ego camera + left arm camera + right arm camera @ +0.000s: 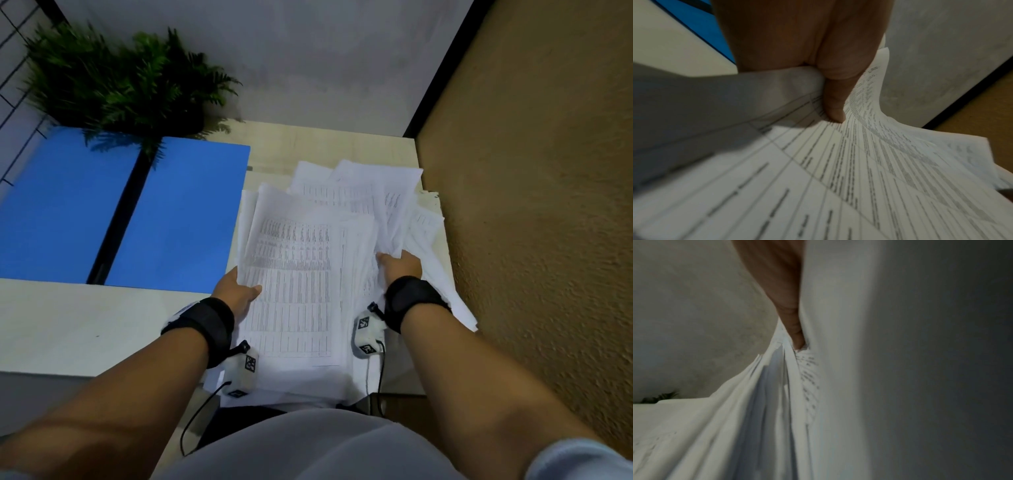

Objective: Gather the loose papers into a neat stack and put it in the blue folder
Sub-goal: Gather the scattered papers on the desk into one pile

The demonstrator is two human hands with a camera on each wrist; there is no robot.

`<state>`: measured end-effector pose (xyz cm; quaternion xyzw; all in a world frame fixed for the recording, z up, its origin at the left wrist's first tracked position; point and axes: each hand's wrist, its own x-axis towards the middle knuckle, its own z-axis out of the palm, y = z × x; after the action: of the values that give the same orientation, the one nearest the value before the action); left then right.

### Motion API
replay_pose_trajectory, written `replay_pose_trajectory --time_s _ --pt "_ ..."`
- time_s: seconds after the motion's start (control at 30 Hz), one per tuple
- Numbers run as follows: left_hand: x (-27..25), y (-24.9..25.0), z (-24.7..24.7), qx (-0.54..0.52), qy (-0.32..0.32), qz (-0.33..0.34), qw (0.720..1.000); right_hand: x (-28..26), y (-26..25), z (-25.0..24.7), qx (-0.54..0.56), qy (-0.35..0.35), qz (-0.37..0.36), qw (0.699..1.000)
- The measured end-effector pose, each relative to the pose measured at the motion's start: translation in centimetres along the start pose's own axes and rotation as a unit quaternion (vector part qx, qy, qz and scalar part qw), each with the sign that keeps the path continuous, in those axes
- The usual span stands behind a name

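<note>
A messy pile of printed white papers (308,267) covers the right part of the pale table. My left hand (236,289) grips the pile's left edge, thumb on top of the printed top sheet (838,162) and fingers hidden beneath. My right hand (399,263) pinches a bunch of sheets at the pile's right side; in the right wrist view its thumb (795,331) presses into bunched, folded sheets (766,394). The blue folder (113,212) lies open and flat to the left of the pile, with a black spine down its middle.
A potted fern (120,82) stands behind the folder and overhangs it. A grey wall (308,61) backs the table. The table's right edge (442,212) drops to a brown carpeted floor (534,205). Some sheets hang over that edge. Bare tabletop (85,325) lies in front of the folder.
</note>
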<state>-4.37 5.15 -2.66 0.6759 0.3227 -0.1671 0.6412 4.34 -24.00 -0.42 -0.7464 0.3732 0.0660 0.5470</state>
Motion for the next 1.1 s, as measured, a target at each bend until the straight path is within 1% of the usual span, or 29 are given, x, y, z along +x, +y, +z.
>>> replay_pose_trajectory --time_s 0.1,0.17,0.23,0.33,0.4,0.47,0.53,0.57,0.6,0.63,0.7,0.77,0.83,0.9,1.03,1.1 --pt "-0.2 -0.3 -0.2 -0.053 -0.017 -0.001 0.998 -1.1 -1.8 -2.7 0.015 0.039 -0.097 0.994" --pt "-0.6 -0.3 -0.2 -0.059 -0.020 -0.004 0.998 -2.3 -4.0 -5.3 0.025 0.070 -0.170 0.983" --pt "-0.8 -0.4 -0.3 -0.042 -0.024 0.000 0.999 -4.5 -6.8 -7.9 0.044 0.096 -0.240 0.965" --pt "-1.4 -0.1 0.0 -0.019 -0.029 0.006 0.999 -8.5 -10.5 -10.6 0.133 0.074 -0.322 0.934" --pt "-1.9 0.3 0.4 -0.009 -0.029 0.012 0.999 -9.9 -11.3 -11.4 0.184 0.049 -0.343 0.920" --pt "-2.4 0.7 0.7 -0.004 -0.022 0.015 1.000 -10.1 -10.7 -11.0 0.197 0.026 -0.323 0.925" --pt "-2.5 1.1 0.8 -0.014 -0.020 -0.008 1.000 -9.3 -8.8 -9.8 0.150 0.006 -0.285 0.947" --pt "-2.2 1.0 0.7 -0.020 -0.023 -0.018 0.999 -8.9 -7.4 -8.9 0.122 -0.010 -0.253 0.960" --pt "-2.1 1.1 0.6 -0.031 -0.029 -0.028 0.999 -8.4 -5.8 -8.0 0.104 -0.041 -0.210 0.971" --pt "-1.7 1.0 0.4 -0.043 -0.034 -0.025 0.998 -8.2 -4.0 -7.0 0.094 -0.076 -0.162 0.979" --pt "-1.9 1.1 0.3 -0.042 -0.028 -0.007 0.999 -8.2 -0.9 -5.2 0.078 -0.127 -0.077 0.986" --pt "-2.3 1.2 0.5 -0.004 0.000 0.033 0.999 -8.2 1.2 -4.0 0.075 -0.164 -0.016 0.983" --pt "-2.4 1.0 0.6 0.040 0.022 0.063 0.997 -7.9 2.2 -3.5 0.061 -0.184 -0.007 0.981" --pt "-2.4 0.9 0.6 0.058 0.020 0.074 0.995 -7.6 2.6 -3.5 0.043 -0.153 -0.015 0.987" --pt "-2.2 0.1 0.2 0.065 0.007 0.061 0.996 -7.2 2.1 -4.5 -0.018 -0.028 -0.045 0.998" --pt "-2.1 0.1 0.3 0.067 0.004 0.051 0.996 -6.6 2.1 -4.8 0.008 0.025 -0.037 0.999"
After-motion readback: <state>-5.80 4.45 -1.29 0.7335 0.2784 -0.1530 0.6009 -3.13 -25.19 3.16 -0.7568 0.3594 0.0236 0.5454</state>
